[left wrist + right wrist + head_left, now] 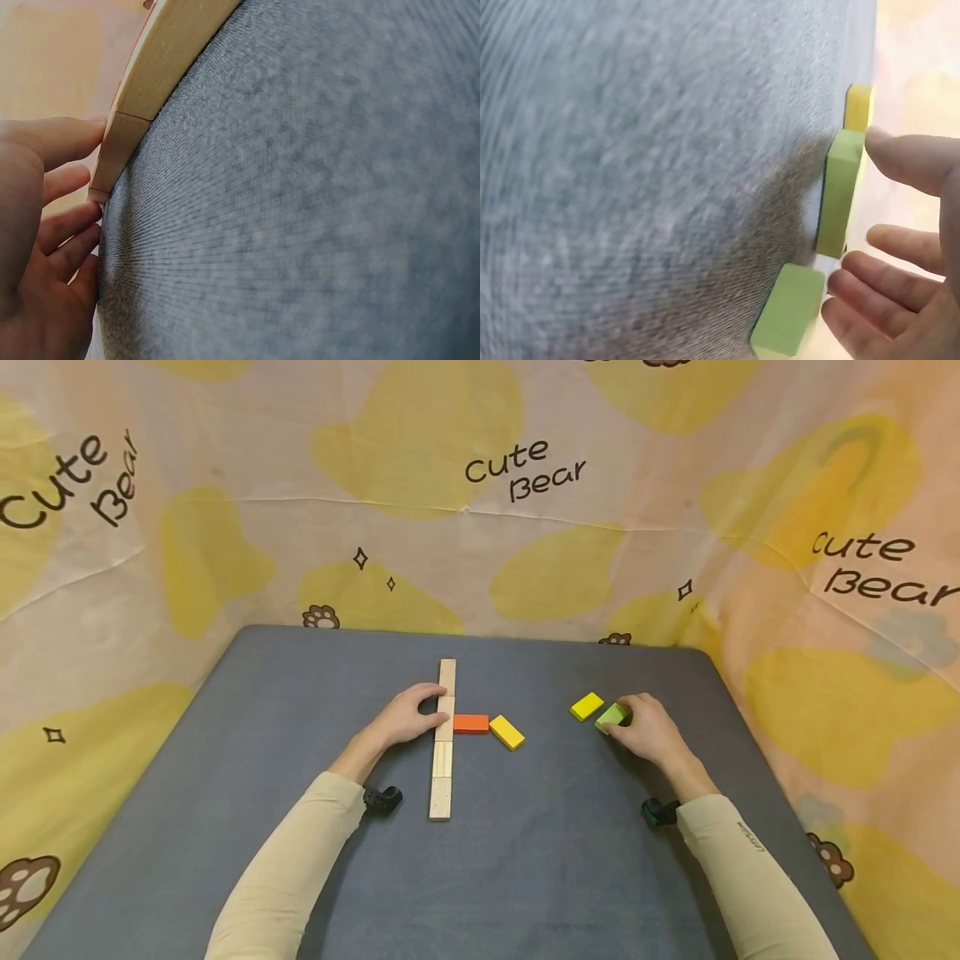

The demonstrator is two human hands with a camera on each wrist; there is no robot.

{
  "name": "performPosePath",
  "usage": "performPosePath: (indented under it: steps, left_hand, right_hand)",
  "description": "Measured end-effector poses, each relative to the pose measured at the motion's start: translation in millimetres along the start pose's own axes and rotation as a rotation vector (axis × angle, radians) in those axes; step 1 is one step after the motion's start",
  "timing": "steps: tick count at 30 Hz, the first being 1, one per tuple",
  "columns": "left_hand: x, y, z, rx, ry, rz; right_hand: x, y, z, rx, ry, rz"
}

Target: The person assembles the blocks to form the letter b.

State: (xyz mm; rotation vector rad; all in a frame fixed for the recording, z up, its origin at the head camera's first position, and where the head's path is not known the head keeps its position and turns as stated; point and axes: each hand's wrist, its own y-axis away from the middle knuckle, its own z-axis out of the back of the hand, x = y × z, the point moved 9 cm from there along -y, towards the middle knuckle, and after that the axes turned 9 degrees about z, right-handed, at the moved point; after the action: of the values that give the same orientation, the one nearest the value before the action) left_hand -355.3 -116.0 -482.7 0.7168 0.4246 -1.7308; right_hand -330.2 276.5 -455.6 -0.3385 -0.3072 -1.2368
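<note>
A row of plain wooden blocks [442, 760] runs front to back on the grey table, laid end to end. My left hand [408, 714] is at its left side, thumb and index fingertip against the wood and the other fingers loosely bent. On the right, my right hand [651, 727] pinches a green block [612, 717] between thumb and fingers. A yellow block [587, 706] lies just beyond that one. In the right wrist view a second green block [789, 307] lies below the fingers; the hand hides it in the head view.
An orange block [471, 724] extends rightward from the wooden row. A yellow-orange block [507, 732] lies slanted at its right end. The grey table [540, 860] meets a patterned cloth [420, 560] at the back and sides.
</note>
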Motion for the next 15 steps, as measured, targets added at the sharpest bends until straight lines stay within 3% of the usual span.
performPosePath:
  steps: [15]
  left_hand:
    - [-1.0, 0.1, 0.1, -0.011, -0.006, -0.01]
  right_hand:
    - [-6.7, 0.7, -3.3, 0.015, -0.03, -0.023]
